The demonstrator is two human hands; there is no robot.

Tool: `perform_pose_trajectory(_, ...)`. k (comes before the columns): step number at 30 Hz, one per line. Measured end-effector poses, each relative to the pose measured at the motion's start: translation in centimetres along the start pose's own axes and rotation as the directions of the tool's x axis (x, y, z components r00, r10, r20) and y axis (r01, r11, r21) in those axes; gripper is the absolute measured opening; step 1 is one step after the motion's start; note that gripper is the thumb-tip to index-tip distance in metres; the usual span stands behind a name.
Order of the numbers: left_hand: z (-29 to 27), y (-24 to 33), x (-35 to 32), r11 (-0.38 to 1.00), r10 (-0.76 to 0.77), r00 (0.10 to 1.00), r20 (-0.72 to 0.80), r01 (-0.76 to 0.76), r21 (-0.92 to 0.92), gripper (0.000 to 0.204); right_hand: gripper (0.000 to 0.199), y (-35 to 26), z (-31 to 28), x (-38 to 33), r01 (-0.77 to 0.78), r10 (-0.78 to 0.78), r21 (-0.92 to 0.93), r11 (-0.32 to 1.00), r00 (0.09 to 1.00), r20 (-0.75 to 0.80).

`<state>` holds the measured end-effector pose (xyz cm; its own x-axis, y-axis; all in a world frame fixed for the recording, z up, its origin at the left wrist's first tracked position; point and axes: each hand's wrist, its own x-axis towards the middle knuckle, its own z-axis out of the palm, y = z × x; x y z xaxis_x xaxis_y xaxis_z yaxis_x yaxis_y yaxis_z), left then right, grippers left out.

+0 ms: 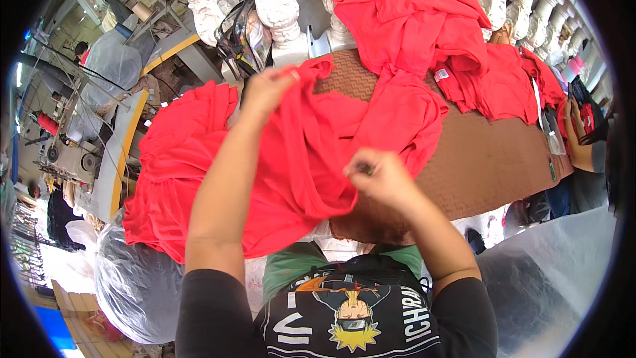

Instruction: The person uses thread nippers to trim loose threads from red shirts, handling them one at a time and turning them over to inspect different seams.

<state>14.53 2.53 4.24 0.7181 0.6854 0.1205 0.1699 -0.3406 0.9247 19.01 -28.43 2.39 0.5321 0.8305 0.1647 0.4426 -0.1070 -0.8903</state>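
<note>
Both my hands grip the red garment (298, 159), lifted over the near edge of the brown desk (490, 159). Left hand (265, 89) pinches the far top edge; right hand (377, 176) clamps a fold nearer me. Cloth runs diagonally between them.

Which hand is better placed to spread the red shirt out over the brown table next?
Probably the left hand: it grips the red shirt high, out over the brown table. The right hand pinches it near the body.
</note>
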Motion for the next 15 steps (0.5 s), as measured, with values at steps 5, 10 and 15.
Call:
perform_pose_trajectory(5, -4.5, 10.6, -8.8, 0.693, 0.203, 0.974, 0.098, -0.072, -0.718, 0.020, 0.014, 0.1, -7.0, 3.1, 0.074, -0.108, -0.085, 0.994, 0.842, -0.528)
perform_pose_trajectory(10, 1.5, 2.9, -18.6, 0.847, -0.052, 0.910, 0.411, 0.258, -0.464, 0.031, 0.018, 2.0, -6.5, 0.8, -0.157, 0.053, -0.136, 0.978, 0.823, -0.566)
perform_pose_trajectory(15, 5.7, -0.5, -22.5, 0.773, -0.090, 0.847, 0.524, 0.391, -0.500, 0.043, 0.023, 4.9, -5.5, -3.8, -0.109, 0.152, 0.149, 0.983, 0.937, -0.316)
